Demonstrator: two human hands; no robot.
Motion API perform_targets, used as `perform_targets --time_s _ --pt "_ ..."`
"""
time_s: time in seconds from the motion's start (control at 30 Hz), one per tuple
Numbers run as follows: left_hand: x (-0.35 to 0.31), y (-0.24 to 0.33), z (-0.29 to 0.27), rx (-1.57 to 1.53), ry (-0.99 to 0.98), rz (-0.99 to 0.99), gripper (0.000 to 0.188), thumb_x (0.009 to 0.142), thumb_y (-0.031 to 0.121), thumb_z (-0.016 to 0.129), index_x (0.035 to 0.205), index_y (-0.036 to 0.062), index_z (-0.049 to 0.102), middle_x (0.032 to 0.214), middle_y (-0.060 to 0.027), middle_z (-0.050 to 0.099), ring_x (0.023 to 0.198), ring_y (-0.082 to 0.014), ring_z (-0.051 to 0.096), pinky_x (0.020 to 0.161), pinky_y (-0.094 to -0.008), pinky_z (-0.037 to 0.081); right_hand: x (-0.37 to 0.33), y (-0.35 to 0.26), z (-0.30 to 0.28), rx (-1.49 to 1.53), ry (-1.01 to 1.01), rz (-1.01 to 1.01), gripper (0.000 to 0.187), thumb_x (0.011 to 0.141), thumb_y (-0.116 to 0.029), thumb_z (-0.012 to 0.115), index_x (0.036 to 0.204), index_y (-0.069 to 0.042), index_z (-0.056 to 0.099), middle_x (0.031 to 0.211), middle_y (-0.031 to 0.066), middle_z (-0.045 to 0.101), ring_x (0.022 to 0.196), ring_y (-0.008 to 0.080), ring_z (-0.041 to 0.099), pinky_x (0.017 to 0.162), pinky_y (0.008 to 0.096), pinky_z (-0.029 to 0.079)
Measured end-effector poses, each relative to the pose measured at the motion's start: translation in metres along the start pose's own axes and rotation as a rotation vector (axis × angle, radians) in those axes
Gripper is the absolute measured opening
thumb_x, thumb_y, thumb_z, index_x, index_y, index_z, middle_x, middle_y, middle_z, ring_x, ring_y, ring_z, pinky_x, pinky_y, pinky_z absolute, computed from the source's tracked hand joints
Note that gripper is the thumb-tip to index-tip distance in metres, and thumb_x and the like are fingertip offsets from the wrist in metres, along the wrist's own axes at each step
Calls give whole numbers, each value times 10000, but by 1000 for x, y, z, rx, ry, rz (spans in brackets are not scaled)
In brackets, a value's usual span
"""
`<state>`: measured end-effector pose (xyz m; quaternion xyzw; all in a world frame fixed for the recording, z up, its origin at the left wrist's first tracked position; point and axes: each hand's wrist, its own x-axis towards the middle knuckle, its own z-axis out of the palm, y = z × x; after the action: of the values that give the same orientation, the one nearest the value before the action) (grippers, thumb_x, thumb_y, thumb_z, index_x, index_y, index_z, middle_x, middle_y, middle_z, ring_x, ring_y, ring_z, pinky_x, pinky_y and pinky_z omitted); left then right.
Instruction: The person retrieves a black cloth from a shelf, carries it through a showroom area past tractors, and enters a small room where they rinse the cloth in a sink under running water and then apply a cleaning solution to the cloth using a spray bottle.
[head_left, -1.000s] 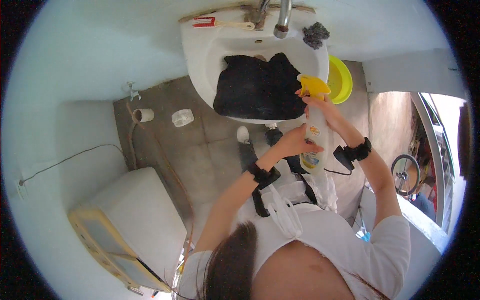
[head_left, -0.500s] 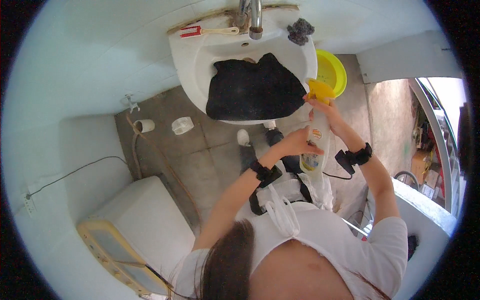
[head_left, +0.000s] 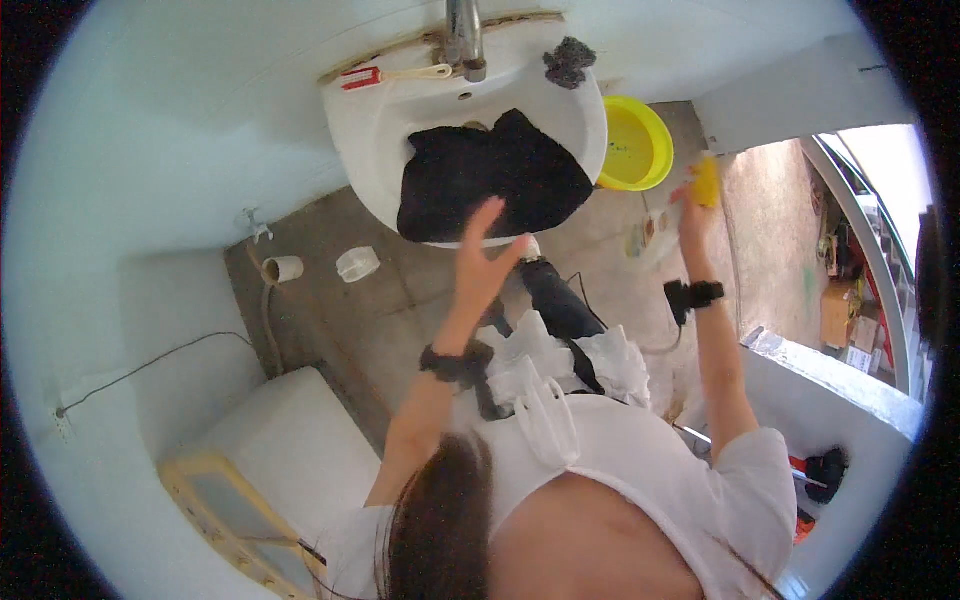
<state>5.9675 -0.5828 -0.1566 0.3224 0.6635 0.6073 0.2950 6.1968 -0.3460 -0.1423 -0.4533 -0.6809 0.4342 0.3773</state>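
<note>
My right hand (head_left: 692, 222) grips a spray bottle (head_left: 707, 184) with a yellow trigger head and a clear, labelled body, right of the sink. Motion blurs the bottle, which lies tilted, its body toward the left. A black cloth (head_left: 490, 180) is spread over the white sink (head_left: 365, 175), covering most of the basin and hanging at its front rim. My left hand (head_left: 482, 265) is open, fingers apart, its index fingertip in front of the cloth's near edge. Whether it touches the cloth I cannot tell.
A red-and-white brush (head_left: 395, 75) and a dark grey scrubber (head_left: 569, 62) lie on the sink's back ledge beside the faucet (head_left: 465, 40). A yellow basin (head_left: 636, 145) stands on the floor at right. At lower left is a white washing machine (head_left: 270, 440).
My right hand has carried the spray bottle rightward, away from the sink. My left hand has left the bottle and moved left and up to the cloth, its fingers spread.
</note>
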Motion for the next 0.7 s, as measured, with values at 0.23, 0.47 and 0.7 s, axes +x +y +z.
perform_targets --time_s 0.23,0.47,0.7 --pt "-12 -18 -33 77 93 -55 479 732 113 659 1163 27 470 1136 -105 533 1069 -197 486 918 -320 360 37 1 -78 225 -29 -170 162 831 -165 482 910 -33 532 729 38 542 645 124 511 616 268 433" --pt "-18 -13 -30 183 66 31 407 724 112 660 1092 4 522 1066 -111 572 1006 -202 524 892 -300 371 11 35 -50 33 24 -56 312 765 -116 533 1055 -5 503 659 40 522 584 102 488 558 242 409" --pt "-17 8 7 181 -161 -42 494 725 195 676 1157 61 478 1156 -108 521 1092 -227 471 929 -341 346 19 -112 -29 479 -138 -55 481 785 -252 501 1155 16 351 597 15 367 515 114 372 543 241 347"
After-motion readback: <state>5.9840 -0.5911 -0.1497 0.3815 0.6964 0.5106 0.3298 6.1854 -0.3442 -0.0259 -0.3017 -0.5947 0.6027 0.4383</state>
